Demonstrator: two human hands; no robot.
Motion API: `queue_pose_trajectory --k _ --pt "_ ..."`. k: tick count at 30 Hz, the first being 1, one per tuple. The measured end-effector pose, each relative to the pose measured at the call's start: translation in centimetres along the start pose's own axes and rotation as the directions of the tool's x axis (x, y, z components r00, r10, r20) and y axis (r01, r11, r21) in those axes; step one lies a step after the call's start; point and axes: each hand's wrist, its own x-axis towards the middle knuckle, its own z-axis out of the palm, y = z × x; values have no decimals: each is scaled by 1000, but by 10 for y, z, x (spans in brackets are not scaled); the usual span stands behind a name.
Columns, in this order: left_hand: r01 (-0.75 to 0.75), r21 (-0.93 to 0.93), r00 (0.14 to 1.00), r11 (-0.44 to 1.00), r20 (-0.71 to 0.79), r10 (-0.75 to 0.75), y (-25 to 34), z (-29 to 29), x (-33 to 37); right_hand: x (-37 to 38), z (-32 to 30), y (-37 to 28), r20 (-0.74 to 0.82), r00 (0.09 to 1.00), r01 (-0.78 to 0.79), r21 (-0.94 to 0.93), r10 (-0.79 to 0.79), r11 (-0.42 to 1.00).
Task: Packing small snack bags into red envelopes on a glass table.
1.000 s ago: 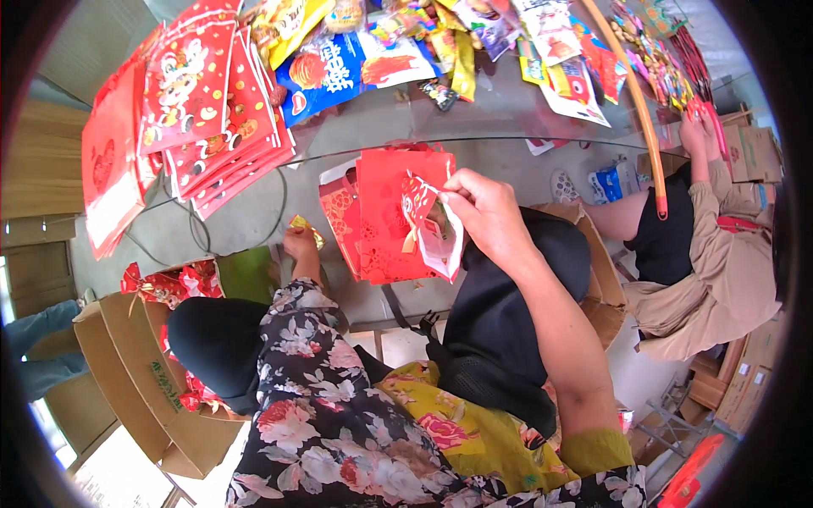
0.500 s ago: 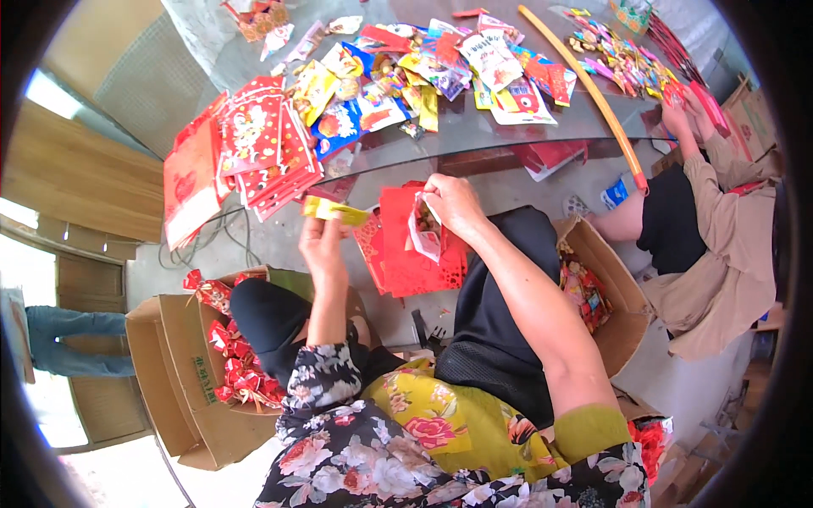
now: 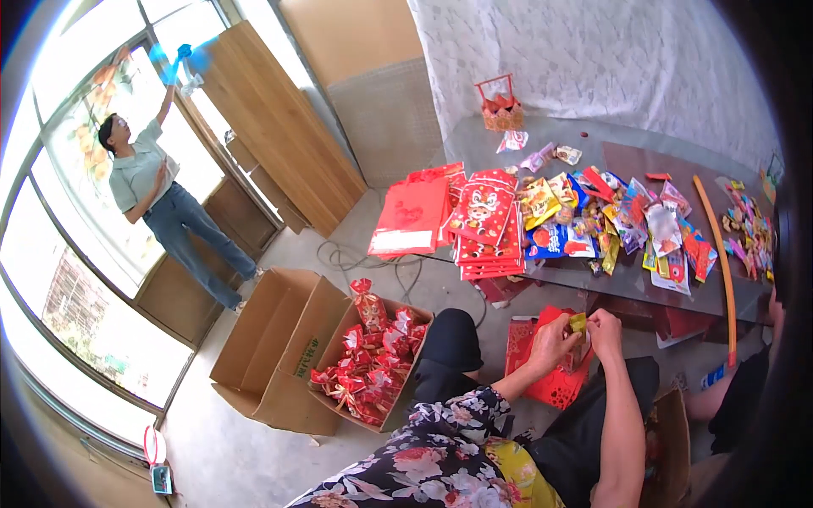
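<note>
Over my lap, my left hand (image 3: 552, 340) has its fingers closed on a small yellow packet (image 3: 577, 323) at the mouth of a small open bag (image 3: 576, 354). My right hand (image 3: 604, 333) pinches that bag's edge, close beside the left. The fingers cover most of the bag, and its contents do not show clearly. Beneath both hands, red paper bags (image 3: 550, 389) with a darker red pattern rest on my lap.
Snack packets (image 3: 610, 216) are heaped on the glass table (image 3: 550, 275) ahead, beside stacked red bags (image 3: 487, 207). An orange strip (image 3: 716, 245) divides the table. Left are a box of red bundles (image 3: 364, 364) and another carton (image 3: 262, 339). A person (image 3: 161, 182) reaches up by the windows.
The view has swung left, bringing the person by the windows into sight. My left hand has carried the yellow packet rightward to the bag in my right hand.
</note>
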Motion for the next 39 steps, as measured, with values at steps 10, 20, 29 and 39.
queue_pose_trajectory --k 10,20,29,39 --pt "-86 56 969 995 236 71 -4 7 4 1 -3 -2 15 1000 20 -3 -20 1000" --pt "-291 439 933 850 326 151 -16 2 5 5 8 3 25 1000 -6 36 5 999" --pt "-373 343 915 862 288 281 -13 -13 4 6 8 9 5 1000 -12 3 12 1000" --pt "-466 307 864 830 361 352 -1 -59 17 6 5 10 10 1000 24 -26 -24 999"
